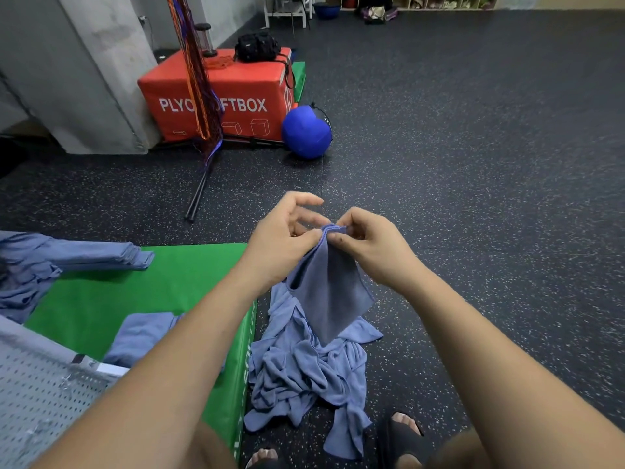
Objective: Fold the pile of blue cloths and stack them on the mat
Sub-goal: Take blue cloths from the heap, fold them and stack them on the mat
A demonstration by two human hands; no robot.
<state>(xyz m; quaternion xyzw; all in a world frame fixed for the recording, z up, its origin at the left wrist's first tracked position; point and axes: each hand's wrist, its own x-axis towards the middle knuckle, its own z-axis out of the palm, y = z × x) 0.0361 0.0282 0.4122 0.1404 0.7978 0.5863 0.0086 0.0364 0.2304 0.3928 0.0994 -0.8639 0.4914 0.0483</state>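
A blue cloth (329, 286) hangs in the air in front of me, doubled over. My left hand (287, 238) and my right hand (368, 245) pinch its top edge close together. Below it a crumpled pile of blue cloths (304, 370) lies on the dark floor, just right of the green mat (135, 289). A folded blue cloth (142, 336) lies on the mat near my left forearm. At the mat's far left corner rests a stack of folded blue cloths (101, 255), with more loose blue fabric (23, 286) beside it.
A perforated grey metal surface (40, 394) sits at the lower left. An orange plyo soft box (220, 96) with a black bag (257, 47), a blue ball (306, 132) and hanging ropes (199, 79) stand beyond. My sandalled feet (399, 434) are below the pile.
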